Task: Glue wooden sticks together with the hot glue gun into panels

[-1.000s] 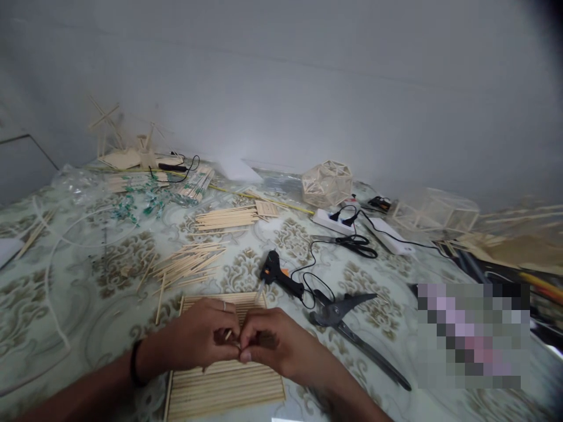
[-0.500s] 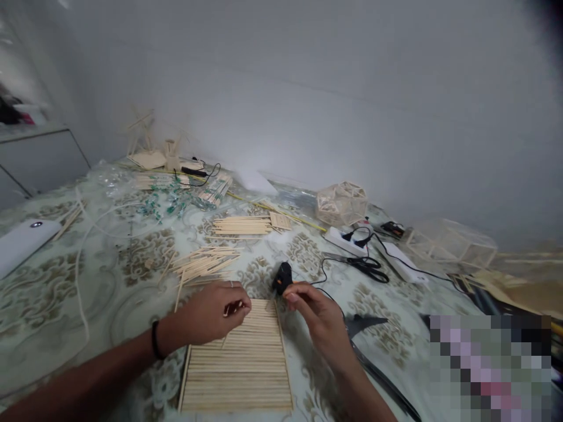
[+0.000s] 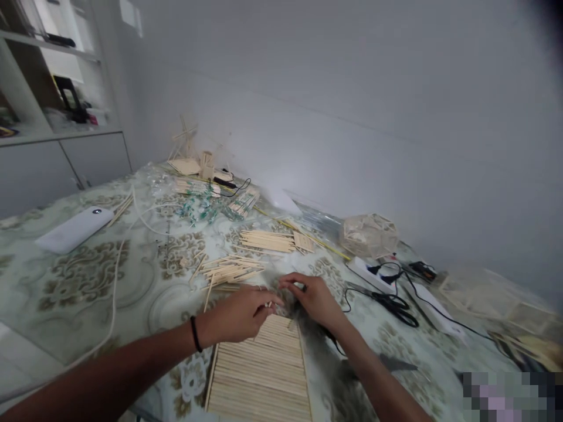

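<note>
A flat panel of thin wooden sticks [image 3: 264, 363], laid side by side, lies in front of me. My left hand [image 3: 241, 313], with a black band at the wrist, is over the panel's upper left part. Its fingers are curled, and pale stick ends show between them. Just beyond the panel's far edge is my right hand [image 3: 312, 296], thumb and fingers pinched together near the left fingertips. Whatever it pinches is too small or blurred to make out. A loose pile of wooden sticks [image 3: 231, 268] lies beyond my left hand.
More sticks [image 3: 268, 240] lie farther back. On the right are black-handled scissors [image 3: 398, 308], a power strip [image 3: 372, 274] with plugs and a polyhedral stick frame [image 3: 369, 234]. A white device [image 3: 74, 230] and a pale cable [image 3: 116, 275] are on the left.
The view has swung left, so things appear farther right. My right hand has left the black tool it was beside and come nearer my left fingertips; that tool is now mostly hidden.
</note>
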Demonstrator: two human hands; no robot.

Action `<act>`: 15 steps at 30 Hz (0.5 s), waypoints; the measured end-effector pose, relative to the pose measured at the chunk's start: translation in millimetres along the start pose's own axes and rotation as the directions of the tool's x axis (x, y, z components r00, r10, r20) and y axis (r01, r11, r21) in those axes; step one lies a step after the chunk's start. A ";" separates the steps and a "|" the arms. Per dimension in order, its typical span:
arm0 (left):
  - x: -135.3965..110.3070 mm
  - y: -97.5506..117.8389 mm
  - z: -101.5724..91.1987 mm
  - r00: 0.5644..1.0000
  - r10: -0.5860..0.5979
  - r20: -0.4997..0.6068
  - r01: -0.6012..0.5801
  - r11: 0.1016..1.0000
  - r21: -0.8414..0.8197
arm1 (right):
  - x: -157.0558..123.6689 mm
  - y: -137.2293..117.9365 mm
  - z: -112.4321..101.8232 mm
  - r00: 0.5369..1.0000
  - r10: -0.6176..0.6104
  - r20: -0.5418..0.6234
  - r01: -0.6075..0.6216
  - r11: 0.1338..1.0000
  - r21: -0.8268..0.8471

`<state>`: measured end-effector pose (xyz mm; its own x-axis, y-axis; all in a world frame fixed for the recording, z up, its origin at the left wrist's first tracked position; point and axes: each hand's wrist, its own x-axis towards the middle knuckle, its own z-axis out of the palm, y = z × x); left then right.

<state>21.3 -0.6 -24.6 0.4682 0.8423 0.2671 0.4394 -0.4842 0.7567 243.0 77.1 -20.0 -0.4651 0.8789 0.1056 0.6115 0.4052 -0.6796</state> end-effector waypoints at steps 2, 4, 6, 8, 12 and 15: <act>-0.7 2.0 1.0 1.000 -0.011 -0.009 0.011 1.000 -0.006 | 14.2 9.0 -6.5 0.998 0.037 -0.050 -0.038 0.999 -0.034; -2.3 5.4 3.0 1.000 0.000 0.001 0.000 1.000 -0.012 | 27.9 17.6 -11.5 0.992 0.069 -0.103 -0.077 0.994 -0.072; -4.0 8.7 4.7 0.999 0.034 0.013 -0.034 0.999 -0.022 | 40.2 24.7 -12.4 0.993 0.060 -0.101 -0.068 0.994 -0.083; -5.0 10.9 4.8 0.998 0.066 0.024 -0.065 0.997 -0.043 | 51.1 30.4 -9.2 0.998 -0.012 -0.062 0.006 0.996 -0.093; -4.3 10.5 2.3 0.994 0.108 -0.002 -0.108 0.992 -0.062 | 72.1 40.1 1.1 0.988 -0.126 -0.089 0.103 0.969 -0.226; -2.9 6.6 1.6 0.992 0.126 -0.025 -0.127 0.992 -0.027 | 84.1 40.5 7.7 0.987 -0.108 -0.119 0.075 0.964 -0.255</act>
<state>24.1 -6.6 -21.4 0.5003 0.7801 0.3756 0.3559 -0.5807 0.7322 223.7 165.5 -44.3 -0.4490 0.8536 0.2642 0.7177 0.5206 -0.4625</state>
